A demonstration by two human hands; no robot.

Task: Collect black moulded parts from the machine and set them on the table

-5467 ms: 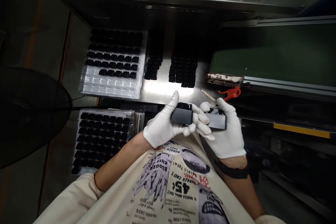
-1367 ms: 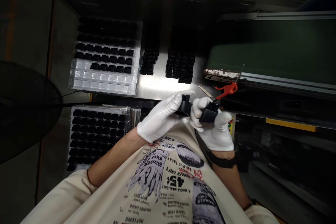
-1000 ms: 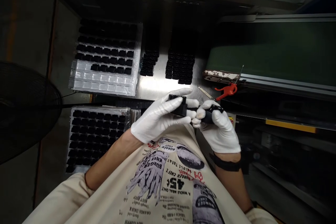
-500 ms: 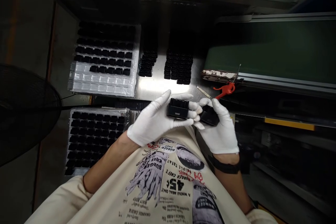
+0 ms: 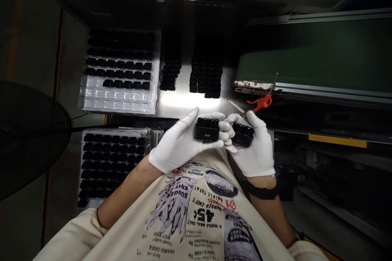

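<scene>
Factory assembly station, steel surface (image 5: 183, 100) carrying clear blister trays (image 5: 119, 94) of small black moulded parts, loose stacks of the same parts (image 5: 206, 81) sitting alongside, green conveyor belt (image 5: 312, 61) running past on the right, white-gloved hands (image 5: 180, 144) working at it

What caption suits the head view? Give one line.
Gloved left hand and right hand each hold a black plastic housing.
</scene>
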